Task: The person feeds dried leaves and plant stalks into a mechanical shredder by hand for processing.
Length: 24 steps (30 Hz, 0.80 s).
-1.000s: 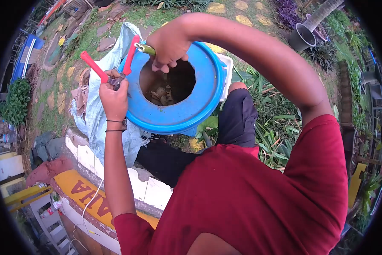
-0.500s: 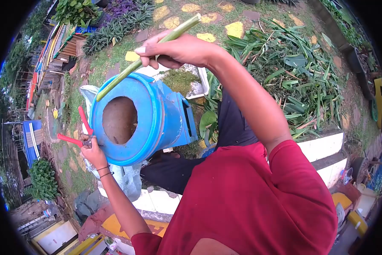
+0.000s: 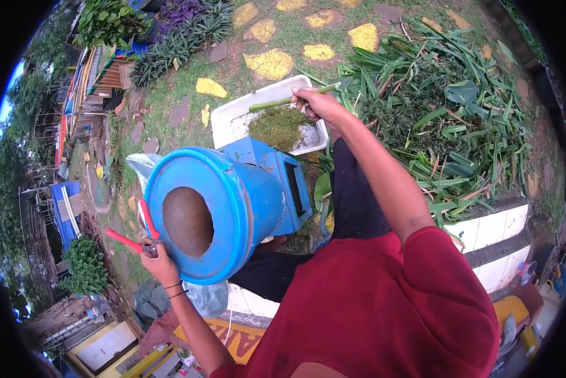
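Note:
My right hand (image 3: 319, 106) is closed around a green plant stalk (image 3: 271, 104), which lies nearly level above a white tub (image 3: 223, 114) of chopped green material (image 3: 273, 129). On the left, my left hand (image 3: 162, 266) grips pruning shears (image 3: 124, 240) by the metal end, their red handles spread apart and pointing away. That hand is beside the rim of a blue drum-shaped machine (image 3: 258, 195), which lies tilted with a round opening in its lid (image 3: 169, 170). A rectangular opening shows on the machine's side part, near the tub.
A large heap of cut leaves and stalks (image 3: 440, 120) lies to the right. Yellow stepping stones (image 3: 269, 64) dot the grass beyond the tub. White-tiled ledges (image 3: 494, 227) run beside me, and a clear plastic sack (image 3: 207, 299) is under the drum.
My right hand has moved the stalk from above the drum's lid away to the right, over the tub. The left hand still holds the shears; the view has shifted.

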Motion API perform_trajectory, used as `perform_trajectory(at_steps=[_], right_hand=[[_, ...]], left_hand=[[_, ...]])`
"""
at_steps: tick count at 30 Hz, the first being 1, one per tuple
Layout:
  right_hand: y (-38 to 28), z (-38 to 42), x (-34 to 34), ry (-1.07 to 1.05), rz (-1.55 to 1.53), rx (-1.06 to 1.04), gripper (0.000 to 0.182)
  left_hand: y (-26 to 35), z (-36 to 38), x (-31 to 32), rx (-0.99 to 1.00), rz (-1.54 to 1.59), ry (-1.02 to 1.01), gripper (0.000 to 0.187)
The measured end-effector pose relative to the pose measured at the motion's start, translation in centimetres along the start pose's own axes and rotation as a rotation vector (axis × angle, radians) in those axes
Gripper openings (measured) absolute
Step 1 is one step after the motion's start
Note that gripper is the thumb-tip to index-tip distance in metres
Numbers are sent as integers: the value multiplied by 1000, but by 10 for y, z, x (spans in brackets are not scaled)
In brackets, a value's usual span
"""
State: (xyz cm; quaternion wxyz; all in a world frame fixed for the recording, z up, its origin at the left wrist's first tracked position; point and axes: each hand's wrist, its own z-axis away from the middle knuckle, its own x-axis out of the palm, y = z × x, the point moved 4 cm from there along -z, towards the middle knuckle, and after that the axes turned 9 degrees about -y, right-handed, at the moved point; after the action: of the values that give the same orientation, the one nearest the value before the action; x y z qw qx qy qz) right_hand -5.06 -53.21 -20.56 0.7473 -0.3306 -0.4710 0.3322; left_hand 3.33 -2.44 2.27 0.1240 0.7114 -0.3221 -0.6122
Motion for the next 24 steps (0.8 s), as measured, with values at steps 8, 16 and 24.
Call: perform_trajectory(at_steps=[8,16,24], right_hand=[[58,-104,-44,55,160,123,32],[121,-194,-60,-49,204,231,32],[169,-224,-49,110,450,286,44]], left_hand=[[-10,2,-5,-139,77,66,24],[-21,4,-13,-181,-65,122,44],[-18,6,-13,-192,-127,138,42]])
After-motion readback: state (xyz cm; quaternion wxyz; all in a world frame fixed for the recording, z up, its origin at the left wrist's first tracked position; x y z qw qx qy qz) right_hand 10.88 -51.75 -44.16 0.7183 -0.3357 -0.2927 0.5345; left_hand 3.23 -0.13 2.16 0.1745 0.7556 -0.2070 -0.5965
